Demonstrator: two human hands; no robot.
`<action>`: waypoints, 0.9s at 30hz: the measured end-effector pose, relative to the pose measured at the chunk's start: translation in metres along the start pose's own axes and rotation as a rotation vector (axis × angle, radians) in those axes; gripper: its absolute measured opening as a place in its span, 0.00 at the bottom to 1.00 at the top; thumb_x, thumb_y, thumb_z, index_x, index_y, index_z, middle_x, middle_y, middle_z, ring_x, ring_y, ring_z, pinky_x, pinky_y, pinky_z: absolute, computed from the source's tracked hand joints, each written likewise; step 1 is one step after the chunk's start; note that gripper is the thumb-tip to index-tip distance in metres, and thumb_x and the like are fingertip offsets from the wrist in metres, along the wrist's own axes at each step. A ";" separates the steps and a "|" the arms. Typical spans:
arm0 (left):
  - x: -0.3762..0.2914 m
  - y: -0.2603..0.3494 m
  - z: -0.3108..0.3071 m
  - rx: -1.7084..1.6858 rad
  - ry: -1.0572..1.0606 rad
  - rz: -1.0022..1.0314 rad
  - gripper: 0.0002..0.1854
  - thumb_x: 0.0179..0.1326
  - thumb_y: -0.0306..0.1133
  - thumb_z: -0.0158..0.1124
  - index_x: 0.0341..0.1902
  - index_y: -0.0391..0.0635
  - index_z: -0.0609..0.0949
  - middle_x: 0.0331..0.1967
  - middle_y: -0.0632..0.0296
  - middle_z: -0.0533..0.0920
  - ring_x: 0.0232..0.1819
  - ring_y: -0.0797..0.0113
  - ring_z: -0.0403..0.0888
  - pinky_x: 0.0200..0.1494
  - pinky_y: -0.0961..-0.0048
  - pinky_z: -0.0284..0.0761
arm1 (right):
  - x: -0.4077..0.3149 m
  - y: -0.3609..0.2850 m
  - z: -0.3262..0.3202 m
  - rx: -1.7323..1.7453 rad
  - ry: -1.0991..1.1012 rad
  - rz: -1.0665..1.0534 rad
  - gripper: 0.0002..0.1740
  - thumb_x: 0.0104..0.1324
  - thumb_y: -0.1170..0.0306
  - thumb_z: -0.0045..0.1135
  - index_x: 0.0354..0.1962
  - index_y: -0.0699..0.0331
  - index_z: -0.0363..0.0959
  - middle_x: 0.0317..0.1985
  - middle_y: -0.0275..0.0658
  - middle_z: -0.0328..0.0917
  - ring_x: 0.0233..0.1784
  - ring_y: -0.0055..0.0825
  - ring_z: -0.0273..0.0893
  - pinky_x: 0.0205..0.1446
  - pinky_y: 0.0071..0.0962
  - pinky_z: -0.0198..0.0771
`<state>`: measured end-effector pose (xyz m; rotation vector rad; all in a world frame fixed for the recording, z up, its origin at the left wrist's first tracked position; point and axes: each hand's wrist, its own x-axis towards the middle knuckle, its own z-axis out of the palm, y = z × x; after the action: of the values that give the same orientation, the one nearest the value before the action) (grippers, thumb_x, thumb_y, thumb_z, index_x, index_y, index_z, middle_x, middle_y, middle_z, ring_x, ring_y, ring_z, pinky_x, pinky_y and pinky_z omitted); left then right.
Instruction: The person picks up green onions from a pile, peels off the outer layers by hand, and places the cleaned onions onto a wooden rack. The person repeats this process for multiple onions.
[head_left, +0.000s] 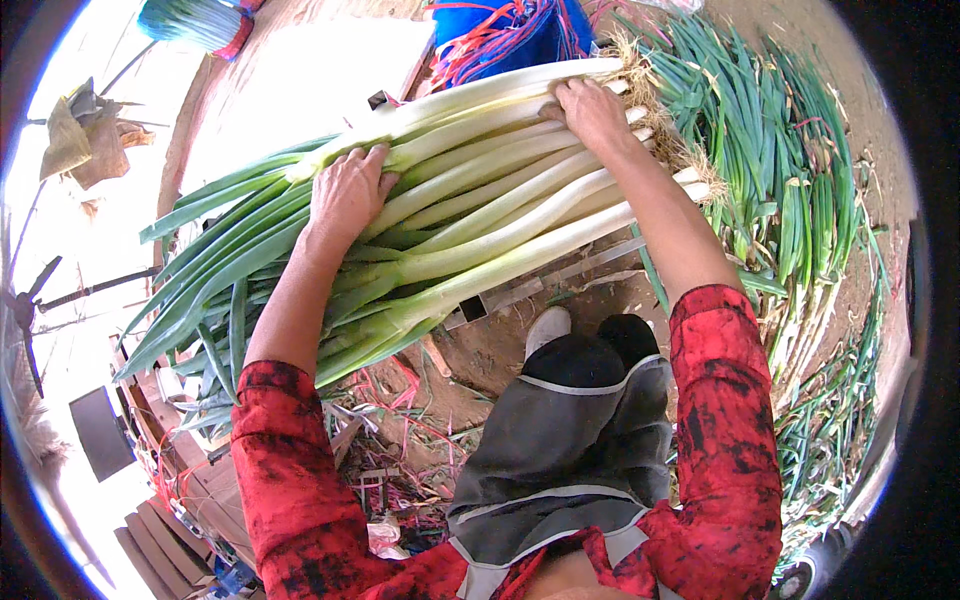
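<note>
A wide layer of large green onions (480, 195) lies across a low metal frame (525, 289) before me, leaves to the left, white stems and roots to the right. My left hand (349, 191) grips stalks at the far side, where the white turns to green; its fingertips are partly hidden. Near the root ends, my right hand (589, 112) curls around a white stem at the far edge. Shaggy roots (637, 75) stick out just past it. Nearer stalks spread loosely towards my knees.
Piles of green onions (795, 172) cover the ground on the right. Behind the frame, pink ties (495, 37) hang over a blue container (559, 34). Scraps of pink ribbon (405, 390) litter the soil near my shoes. Brown slats (161, 551) are at the lower left.
</note>
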<state>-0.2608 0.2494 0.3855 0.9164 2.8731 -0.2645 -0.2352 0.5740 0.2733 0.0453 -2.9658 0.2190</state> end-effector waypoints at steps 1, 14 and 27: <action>-0.002 0.000 -0.001 -0.009 -0.018 0.010 0.23 0.60 0.43 0.57 0.57 0.47 0.73 0.41 0.51 0.79 0.44 0.51 0.77 0.48 0.57 0.72 | -0.001 -0.003 -0.003 -0.031 -0.035 0.000 0.19 0.61 0.53 0.53 0.36 0.61 0.75 0.38 0.43 0.78 0.44 0.39 0.77 0.46 0.39 0.74; 0.014 0.002 0.007 -0.034 -0.097 -0.021 0.16 0.61 0.43 0.57 0.44 0.45 0.77 0.35 0.48 0.81 0.41 0.48 0.80 0.43 0.53 0.75 | 0.010 -0.007 0.007 -0.121 -0.194 0.063 0.14 0.60 0.62 0.52 0.29 0.64 0.80 0.34 0.48 0.80 0.38 0.42 0.81 0.41 0.39 0.76; 0.013 0.006 0.021 -0.074 -0.051 -0.094 0.13 0.61 0.40 0.52 0.40 0.44 0.79 0.33 0.49 0.83 0.39 0.50 0.82 0.42 0.55 0.78 | 0.009 -0.016 -0.018 0.181 -0.232 0.289 0.35 0.58 0.38 0.46 0.35 0.64 0.79 0.37 0.52 0.79 0.43 0.49 0.77 0.47 0.45 0.71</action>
<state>-0.2674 0.2573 0.3625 0.7516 2.8619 -0.1855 -0.2399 0.5611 0.2949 -0.3616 -3.1621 0.5534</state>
